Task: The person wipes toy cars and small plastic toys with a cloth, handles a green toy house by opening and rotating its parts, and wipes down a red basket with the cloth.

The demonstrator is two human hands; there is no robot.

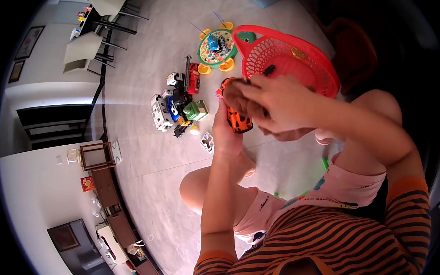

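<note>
An orange toy car (pixel 239 121) with black markings is held up in front of me. My left hand (pixel 225 130) grips it from below. My right hand (pixel 270 106) covers its top, fingers curled over it. Just beyond the hands stands a red plastic basket (pixel 320 67) with a small dark toy inside it. I sit on the floor with my knees bent.
A pile of toy vehicles (pixel 177 107) lies on the tiled floor beyond my hands, with a round colourful fishing game (pixel 217 49) further off. A small white toy (pixel 207 142) lies near my left wrist. Chairs and a table stand far left; a TV cabinet runs along the wall.
</note>
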